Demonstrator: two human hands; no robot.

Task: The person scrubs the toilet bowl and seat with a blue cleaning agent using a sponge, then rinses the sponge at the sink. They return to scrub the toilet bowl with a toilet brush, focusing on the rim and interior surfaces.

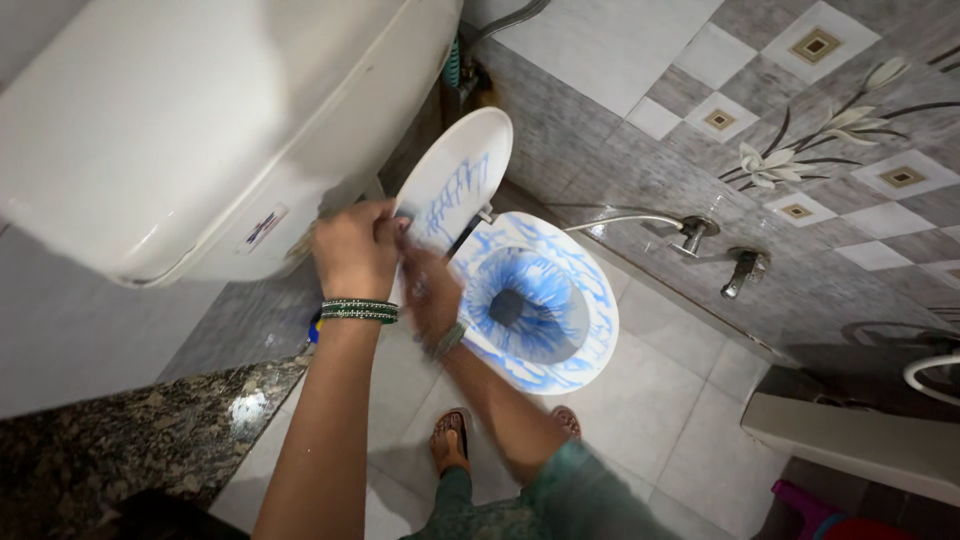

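Reaching over a toilet, the left hand (352, 250) curls against the raised lid (452, 180), streaked with blue cleaner. The right hand (430, 292), blurred so its grip cannot be told, hovers at the seat (590, 330) edge of the blue-streaked bowl (530, 300).

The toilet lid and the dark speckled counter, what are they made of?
The toilet lid looks like smooth white plastic: thin, glossy, streaked with blue liquid. The counter looks like polished granite: dark, speckled, with a shiny glare spot. Neither is certain from looks alone.

Both hands (385, 265) at raised (blue-streaked) toilet lid (455, 175)
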